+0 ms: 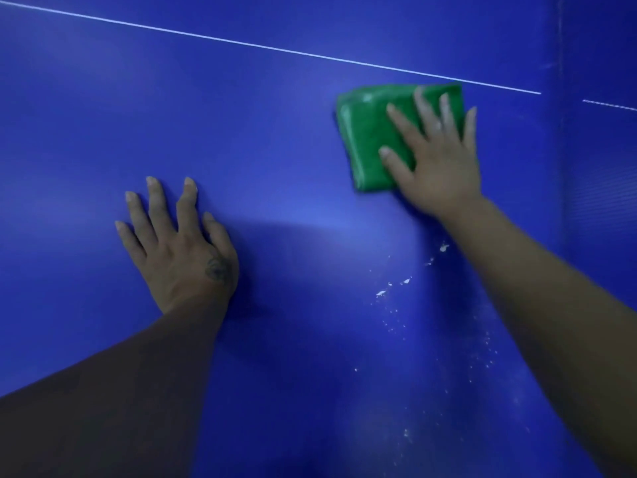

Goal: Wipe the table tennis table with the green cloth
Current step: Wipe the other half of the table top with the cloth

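2 bare forearms sit nearest the lens, both cut off by the frame. L forearm (103, 408) enters at bottom left, deep in shade, detail hard to read. R forearm (551, 305) comes in from the right edge, lighter.

Green cloth (372, 132) lies folded into a thick pad on the blue table (275, 132), upper right of centre. Its far right corner reaches the thin white line (275, 48); touching or just short, can't tell. R hand (437, 167) lies flat on the cloth's right half, fingers straight & spread, pressing down, not curled round it. The thumb points left across the pad's lower part. The cloth under the palm is hidden, & whether the heel of the palm is on cloth or table isn't clear.

L hand (182, 257) is well apart from the cloth, lower left, palm down on bare table, 4 fingers & thumb splayed, holding nothing. A small dark tattoo (215, 270) shows near the thumb base, design too blurred to make out.

White specks (396, 288) are scattered btwn the 2 arms, below the cloth, trailing toward the bottom edge alongside the R forearm.

At far right a vertical seam (560, 132) breaks the tabletop. The white line stops there & a short line piece (610, 105) picks up beyond it, slightly lower, running out of frame. The whole view is a bit soft.
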Available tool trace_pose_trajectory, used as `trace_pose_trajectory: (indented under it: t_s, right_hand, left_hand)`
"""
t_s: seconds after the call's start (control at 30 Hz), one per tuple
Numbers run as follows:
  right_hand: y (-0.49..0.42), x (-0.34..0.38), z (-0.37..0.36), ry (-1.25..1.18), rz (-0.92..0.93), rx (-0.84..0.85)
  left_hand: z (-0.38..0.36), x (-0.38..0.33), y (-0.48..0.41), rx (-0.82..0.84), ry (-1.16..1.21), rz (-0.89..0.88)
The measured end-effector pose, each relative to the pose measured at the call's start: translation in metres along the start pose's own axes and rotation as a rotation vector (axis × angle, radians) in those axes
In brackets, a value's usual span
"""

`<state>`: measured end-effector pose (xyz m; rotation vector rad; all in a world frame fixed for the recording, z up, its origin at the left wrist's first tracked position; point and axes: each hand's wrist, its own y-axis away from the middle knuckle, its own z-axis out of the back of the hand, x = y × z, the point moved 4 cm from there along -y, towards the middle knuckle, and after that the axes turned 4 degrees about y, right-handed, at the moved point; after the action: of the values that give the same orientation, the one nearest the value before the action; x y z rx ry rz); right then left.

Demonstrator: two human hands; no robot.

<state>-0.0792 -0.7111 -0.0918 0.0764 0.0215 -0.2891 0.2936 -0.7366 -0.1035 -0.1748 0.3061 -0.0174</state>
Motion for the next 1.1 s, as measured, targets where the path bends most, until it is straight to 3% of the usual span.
trace_pose_trajectory:
  t_s: [0.13,0.27,0.5,0.67,0.9,1.03,1.1]
  right_hand:
    - [-0.036,-0.058,0.009,-0.078,-0.19,0.042]
    - [-0.008,-0.088,0.009,-0.129,-0.367,0.042]
    - [0.123,-0.058,0.01,-0.127,-0.502,0.099]
    - [0.172,-0.038,0.007,-0.111,-0.538,0.145]
    - [0.078,-0.082,0.001,-0.173,-0.635,0.144]
    - [0.013,-0.071,-0.003,-0.212,-0.673,0.107]
    - [0.001,-0.056,0.0,-0.203,-0.605,0.088]
  left_hand:
    - [-0.002,0.003,0.0,-0.003,0.01,-0.001]
    - [0.0,0.002,0.0,-0.011,0.008,-0.011]
    - [0.014,-0.009,0.008,0.063,-0.021,-0.062]
    - [0.022,-0.027,0.08,0.083,0.014,-0.046]
    - [0.013,-0.024,0.093,0.035,-0.005,-0.037]
    - [0.015,-0.027,0.092,0.029,-0.016,-0.041]
    - [0.015,-0.029,0.092,0.039,-0.012,-0.029]
